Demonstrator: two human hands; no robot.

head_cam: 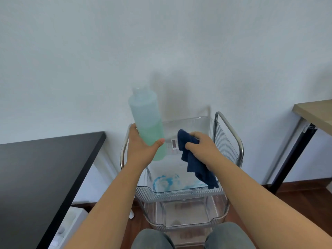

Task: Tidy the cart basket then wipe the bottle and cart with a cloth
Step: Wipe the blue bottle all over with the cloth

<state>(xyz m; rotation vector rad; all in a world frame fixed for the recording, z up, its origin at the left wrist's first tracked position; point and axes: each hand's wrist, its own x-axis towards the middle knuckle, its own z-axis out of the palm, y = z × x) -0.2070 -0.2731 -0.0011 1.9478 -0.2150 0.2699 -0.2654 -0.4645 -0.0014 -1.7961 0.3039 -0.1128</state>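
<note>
Upright green-filled bottle (pixel 146 121), navy cloth (pixel 195 162)

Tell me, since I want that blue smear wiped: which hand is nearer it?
Right. The right hand holds the cloth hanging over the smear; the left hand grips the bottle above.

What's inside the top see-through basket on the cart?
Blue smears on the top basket's floor and a small barcode label farther back. The dark blue cloth in the right hand covers part of the floor.

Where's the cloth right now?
Head view, right of centre: the dark blue cloth hangs from the right hand over the cart's top basket, beside the bottle.
</note>
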